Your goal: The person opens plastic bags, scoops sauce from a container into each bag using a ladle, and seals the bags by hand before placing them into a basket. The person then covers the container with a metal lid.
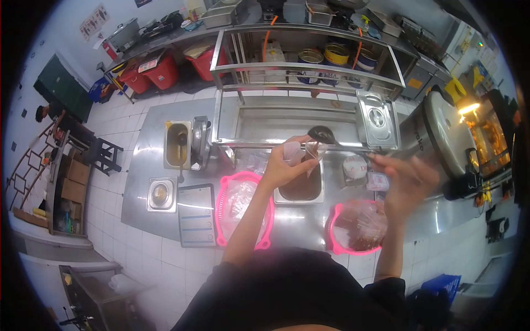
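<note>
Spooning the brown liquid [305,188] into a small bag, I'd judge
My left hand [284,166] is half-curled, pinching the clear bag [313,152] above the tub [300,201]; my blurred right hand [408,179] seems closed on the handle of the ladle [321,134], its bowl at one o'clock from the tub, right by the bag's mouth; the next move probably calls for a steady pinch and a slow tip, with the pink basket [333,243] at four o'clock

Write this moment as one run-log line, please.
left hand: holds plastic bag; right hand: blurred, holds ladle; ladle: at bag's top; below: metal pan
</note>
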`<action>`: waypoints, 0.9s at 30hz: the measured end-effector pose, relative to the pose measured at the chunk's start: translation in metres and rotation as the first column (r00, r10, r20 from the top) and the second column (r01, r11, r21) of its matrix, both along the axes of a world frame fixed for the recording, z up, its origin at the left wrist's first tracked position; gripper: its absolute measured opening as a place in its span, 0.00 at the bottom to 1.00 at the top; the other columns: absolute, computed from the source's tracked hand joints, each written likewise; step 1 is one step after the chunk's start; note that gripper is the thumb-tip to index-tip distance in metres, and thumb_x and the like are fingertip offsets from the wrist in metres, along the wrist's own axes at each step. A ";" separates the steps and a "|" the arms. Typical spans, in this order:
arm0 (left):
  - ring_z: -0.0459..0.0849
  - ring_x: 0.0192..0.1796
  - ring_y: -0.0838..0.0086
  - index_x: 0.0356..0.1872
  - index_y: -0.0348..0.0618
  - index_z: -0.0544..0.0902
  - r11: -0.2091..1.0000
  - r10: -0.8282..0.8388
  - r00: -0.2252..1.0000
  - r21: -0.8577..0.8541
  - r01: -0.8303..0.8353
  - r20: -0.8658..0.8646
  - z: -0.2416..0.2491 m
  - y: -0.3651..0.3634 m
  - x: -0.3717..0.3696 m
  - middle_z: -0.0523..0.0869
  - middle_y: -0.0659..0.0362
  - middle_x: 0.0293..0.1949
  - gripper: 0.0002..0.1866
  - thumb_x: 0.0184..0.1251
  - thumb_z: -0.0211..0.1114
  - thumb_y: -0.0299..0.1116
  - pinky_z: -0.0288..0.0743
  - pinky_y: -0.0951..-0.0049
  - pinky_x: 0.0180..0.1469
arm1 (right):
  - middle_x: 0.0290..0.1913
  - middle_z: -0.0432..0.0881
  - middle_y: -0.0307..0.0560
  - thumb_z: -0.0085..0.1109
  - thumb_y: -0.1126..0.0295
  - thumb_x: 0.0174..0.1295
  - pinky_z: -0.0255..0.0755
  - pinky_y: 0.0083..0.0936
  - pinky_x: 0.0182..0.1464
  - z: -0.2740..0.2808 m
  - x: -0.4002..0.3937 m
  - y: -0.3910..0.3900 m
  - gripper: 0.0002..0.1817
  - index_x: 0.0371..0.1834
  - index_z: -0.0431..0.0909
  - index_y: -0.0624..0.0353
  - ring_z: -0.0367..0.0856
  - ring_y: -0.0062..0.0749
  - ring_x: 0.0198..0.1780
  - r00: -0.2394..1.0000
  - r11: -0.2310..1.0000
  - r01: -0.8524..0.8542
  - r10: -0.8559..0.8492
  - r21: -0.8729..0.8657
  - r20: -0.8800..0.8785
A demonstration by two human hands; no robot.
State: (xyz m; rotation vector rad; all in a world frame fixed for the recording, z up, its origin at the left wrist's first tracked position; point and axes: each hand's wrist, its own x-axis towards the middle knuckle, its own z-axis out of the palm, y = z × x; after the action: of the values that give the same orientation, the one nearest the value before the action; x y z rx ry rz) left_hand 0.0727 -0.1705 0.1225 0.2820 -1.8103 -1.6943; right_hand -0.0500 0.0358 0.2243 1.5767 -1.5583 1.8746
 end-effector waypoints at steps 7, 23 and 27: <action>0.82 0.51 0.78 0.57 0.33 0.78 0.998 0.002 1.000 0.068 0.000 -0.028 -0.002 0.001 0.004 0.84 0.57 0.51 0.32 0.52 0.79 0.34 0.74 0.75 0.55 | 0.39 0.83 0.65 0.51 0.86 0.66 0.85 0.35 0.44 0.001 -0.007 0.000 0.22 0.57 0.53 0.58 0.87 0.47 0.40 0.990 0.997 0.049 -0.041 0.059 -0.139; 0.79 0.53 0.80 0.65 0.45 0.75 0.999 0.024 0.998 -0.021 -0.025 -0.061 -0.005 0.005 0.042 0.85 0.57 0.54 0.30 0.59 0.72 0.32 0.72 0.76 0.58 | 0.42 0.79 0.49 0.55 0.71 0.70 0.79 0.32 0.52 -0.067 -0.029 -0.012 0.22 0.64 0.59 0.57 0.79 0.30 0.46 0.864 0.996 0.081 -0.057 -0.028 0.500; 0.79 0.56 0.80 0.65 0.45 0.74 0.992 0.123 0.992 -0.017 -0.123 -0.024 -0.019 0.008 0.068 0.84 0.57 0.55 0.30 0.59 0.71 0.31 0.71 0.75 0.60 | 0.46 0.77 0.51 0.57 0.70 0.68 0.79 0.32 0.51 -0.159 -0.053 -0.004 0.23 0.63 0.60 0.55 0.80 0.31 0.46 0.781 0.986 -0.035 -0.075 0.163 0.620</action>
State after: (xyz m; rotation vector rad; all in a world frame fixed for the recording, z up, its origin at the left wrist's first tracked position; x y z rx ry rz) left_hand 0.1402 -0.1624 0.1037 0.3576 -1.7539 -1.5892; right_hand -0.1028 0.0320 0.0650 1.0061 -2.0169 2.4751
